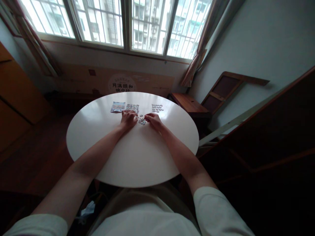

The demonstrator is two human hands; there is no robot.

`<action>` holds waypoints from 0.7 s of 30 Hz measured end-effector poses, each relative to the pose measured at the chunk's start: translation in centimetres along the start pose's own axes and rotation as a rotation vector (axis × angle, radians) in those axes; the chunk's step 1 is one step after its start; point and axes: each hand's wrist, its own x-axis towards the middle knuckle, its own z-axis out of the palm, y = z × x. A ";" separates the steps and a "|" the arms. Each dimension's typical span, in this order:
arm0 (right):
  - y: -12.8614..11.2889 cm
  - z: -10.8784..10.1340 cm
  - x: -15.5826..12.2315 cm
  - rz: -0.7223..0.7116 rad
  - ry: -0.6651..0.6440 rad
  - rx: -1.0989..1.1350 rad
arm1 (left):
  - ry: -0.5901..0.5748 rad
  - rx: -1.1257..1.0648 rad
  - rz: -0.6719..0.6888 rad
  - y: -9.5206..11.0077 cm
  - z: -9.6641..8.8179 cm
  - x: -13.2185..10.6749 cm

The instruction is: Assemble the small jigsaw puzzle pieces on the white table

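A small loose heap of jigsaw pieces point(142, 121) lies on the white oval table point(137, 154) between my two hands. My left hand point(129, 119) rests at the heap's left, fingers curled down just below a block of pieces set out in rows point(133, 107). On the other side, my right hand point(153, 120) has thumb and fingers drawn together at the heap's edge. Whatever either hand pinches is too small to make out. Farther right sits a second group of pieces in rows point(157, 107). A colourful picture sheet or packet point(117, 107) lies left of the first block.
Beyond the table are a cardboard panel with printed characters point(86, 78) and barred windows point(147, 26). A wooden stool or bench point(190, 102) stands at the back right, near a leaning wooden frame point(222, 87). Dark wooden furniture point(275, 141) rises on the right.
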 end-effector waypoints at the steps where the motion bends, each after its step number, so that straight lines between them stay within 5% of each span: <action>1: 0.0 0.0 0.1 -0.006 0.004 -0.008 | -0.003 -0.002 0.007 0.1 0.0 0.0; 6: 0.3 -0.8 1.0 -0.139 0.220 -0.128 | -0.032 0.003 0.040 0.1 0.2 0.0; 10: 0.6 -2.1 1.5 -0.265 0.378 -0.438 | -0.069 0.024 0.037 -0.1 0.6 0.0; 16: 1.2 -2.2 0.7 -0.307 0.178 -0.994 | -0.086 0.014 0.062 -0.1 0.5 0.1; 21: 0.6 -1.4 -0.4 -0.252 0.054 -1.182 | -0.067 -0.029 0.102 -0.1 0.4 0.1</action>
